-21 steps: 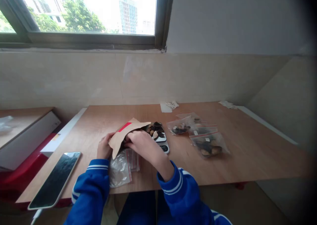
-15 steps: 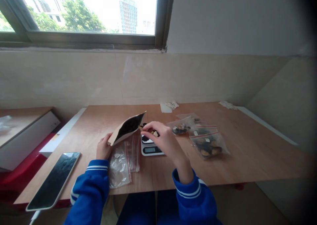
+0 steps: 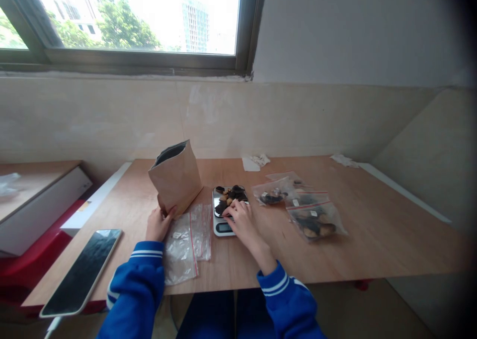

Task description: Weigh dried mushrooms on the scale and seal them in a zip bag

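A brown paper bag stands upright and open at the top, tilted a little, left of the scale. My left hand is closed on its lower corner. A small white digital scale bears a heap of dark and tan pieces that look like dried mushrooms. Over the near edge of this heap my right hand has its thumb and fingers drawn together; whatever is between the fingertips is hidden. Clear zip bags with red seals lie flat between my left hand and the scale.
Right of the scale lie filled zip bags holding similar pieces. A phone with a cable lies at the table's left edge. Crumpled white paper rests at the back, and another scrap lies farther right.
The paper bag has gone from tipped toward the scale to upright. My right hand has moved down from the bag's mouth to the heap on the scale.
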`<state>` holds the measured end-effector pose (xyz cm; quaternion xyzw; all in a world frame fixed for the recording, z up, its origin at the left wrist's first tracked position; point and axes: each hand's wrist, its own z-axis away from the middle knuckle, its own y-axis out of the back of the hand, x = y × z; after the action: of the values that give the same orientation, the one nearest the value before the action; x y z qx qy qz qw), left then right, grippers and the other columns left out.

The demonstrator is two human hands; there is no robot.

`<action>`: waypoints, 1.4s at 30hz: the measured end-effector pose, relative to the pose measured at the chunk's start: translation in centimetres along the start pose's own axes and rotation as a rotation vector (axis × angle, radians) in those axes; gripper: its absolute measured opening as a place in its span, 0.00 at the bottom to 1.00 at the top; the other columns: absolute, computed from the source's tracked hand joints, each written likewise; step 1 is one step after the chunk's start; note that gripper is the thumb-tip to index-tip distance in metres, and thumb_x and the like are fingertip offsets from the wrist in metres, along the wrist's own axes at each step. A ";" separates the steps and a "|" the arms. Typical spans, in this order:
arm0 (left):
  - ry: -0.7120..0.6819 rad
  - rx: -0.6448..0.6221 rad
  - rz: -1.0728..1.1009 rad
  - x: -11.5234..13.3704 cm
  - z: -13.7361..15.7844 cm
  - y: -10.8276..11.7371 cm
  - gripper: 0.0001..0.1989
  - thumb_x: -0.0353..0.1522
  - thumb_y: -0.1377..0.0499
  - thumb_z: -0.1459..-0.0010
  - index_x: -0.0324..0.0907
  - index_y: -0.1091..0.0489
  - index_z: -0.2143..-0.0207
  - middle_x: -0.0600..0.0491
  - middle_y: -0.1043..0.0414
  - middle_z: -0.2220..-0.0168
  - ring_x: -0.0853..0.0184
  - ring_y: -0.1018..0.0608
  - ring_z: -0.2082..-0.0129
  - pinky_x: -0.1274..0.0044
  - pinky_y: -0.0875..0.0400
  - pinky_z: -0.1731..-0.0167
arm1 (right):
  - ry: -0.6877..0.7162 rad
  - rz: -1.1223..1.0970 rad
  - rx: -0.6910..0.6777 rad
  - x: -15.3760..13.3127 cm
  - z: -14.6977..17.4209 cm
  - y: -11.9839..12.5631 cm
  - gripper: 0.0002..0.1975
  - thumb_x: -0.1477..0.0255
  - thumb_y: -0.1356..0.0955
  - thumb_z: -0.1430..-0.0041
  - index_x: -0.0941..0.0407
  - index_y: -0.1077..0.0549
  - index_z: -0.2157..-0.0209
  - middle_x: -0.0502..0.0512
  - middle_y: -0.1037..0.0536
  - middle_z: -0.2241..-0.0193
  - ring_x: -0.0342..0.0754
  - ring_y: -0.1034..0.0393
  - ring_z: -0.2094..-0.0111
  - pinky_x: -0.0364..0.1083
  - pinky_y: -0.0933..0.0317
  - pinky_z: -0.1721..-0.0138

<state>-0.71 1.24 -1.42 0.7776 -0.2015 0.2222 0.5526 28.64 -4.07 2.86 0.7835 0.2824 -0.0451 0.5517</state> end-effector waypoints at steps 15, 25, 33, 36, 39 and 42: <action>0.019 -0.023 -0.019 0.1 0.0 0.0 0.27 0.51 0.52 0.46 0.37 0.29 0.62 0.41 0.24 0.64 0.54 0.23 0.63 0.69 0.31 0.64 | -0.019 -0.028 0.043 0.6 0.6 0.0 0.14 0.74 0.40 0.37 0.53 0.28 0.53 0.57 0.27 0.56 0.53 0.37 0.54 0.52 0.45 0.55; 0.013 -0.010 0.000 0.1 0.0 0.1 0.26 0.50 0.50 0.46 0.38 0.29 0.62 0.44 0.24 0.66 0.54 0.23 0.64 0.69 0.31 0.64 | -0.078 -0.239 0.154 1.5 0.9 1.6 0.14 0.75 0.40 0.37 0.53 0.30 0.52 0.56 0.27 0.57 0.52 0.35 0.55 0.53 0.44 0.52; -0.082 0.027 0.093 -0.8 0.1 -0.5 0.21 0.42 0.47 0.49 0.38 0.32 0.56 0.45 0.25 0.63 0.57 0.23 0.63 0.69 0.29 0.62 | 0.127 -0.504 0.233 -2.6 -1.3 7.4 0.13 0.76 0.41 0.36 0.53 0.27 0.58 0.54 0.26 0.60 0.48 0.34 0.55 0.49 0.40 0.52; -0.139 0.035 0.127 -1.0 0.1 -0.6 0.21 0.36 0.47 0.51 0.39 0.33 0.55 0.46 0.25 0.61 0.58 0.23 0.62 0.69 0.29 0.61 | 0.244 -0.516 0.183 -4.7 -2.1 9.1 0.13 0.77 0.40 0.37 0.52 0.27 0.57 0.53 0.26 0.59 0.47 0.34 0.54 0.48 0.40 0.51; -0.162 0.028 0.148 -0.7 0.2 -0.5 0.22 0.34 0.48 0.52 0.40 0.34 0.53 0.46 0.26 0.58 0.58 0.23 0.59 0.70 0.29 0.59 | 0.334 -0.492 0.139 -6.2 -2.5 9.4 0.15 0.78 0.40 0.37 0.52 0.29 0.53 0.54 0.27 0.55 0.47 0.35 0.51 0.49 0.41 0.47; -0.144 0.006 0.156 -0.3 0.3 -0.3 0.22 0.34 0.48 0.51 0.41 0.35 0.51 0.47 0.26 0.57 0.59 0.23 0.58 0.71 0.29 0.58 | 0.354 -0.483 0.141 -6.6 -2.6 8.8 0.16 0.77 0.40 0.36 0.51 0.29 0.51 0.54 0.28 0.52 0.47 0.37 0.49 0.50 0.42 0.45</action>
<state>-0.81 1.05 -1.92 0.7751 -0.2999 0.2088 0.5154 26.84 -6.36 13.80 0.7259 0.5481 -0.0573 0.4116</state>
